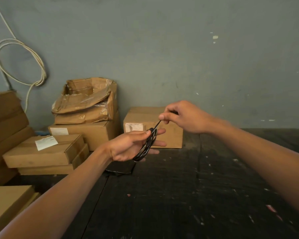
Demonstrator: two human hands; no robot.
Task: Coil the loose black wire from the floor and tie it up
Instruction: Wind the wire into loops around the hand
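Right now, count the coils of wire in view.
2: the black wire coil in the left hand, and a white cable coil hanging on the wall, upper left.

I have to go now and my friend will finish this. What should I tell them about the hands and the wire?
Left hand: holds the coiled black wire, loops round its fingers, thumb pressing on top.
Right hand: pinches the wire's loose end and holds it taut, up and away from the coil.
Where things are: the coil is in the air over the dark floor, in front of the cardboard boxes. No black wire shows on the floor.
Done: the wire looks coiled.
Left: wrap the loose end round the coil and tie it off. Keep the left grip firm so the loops probably won't spring apart.
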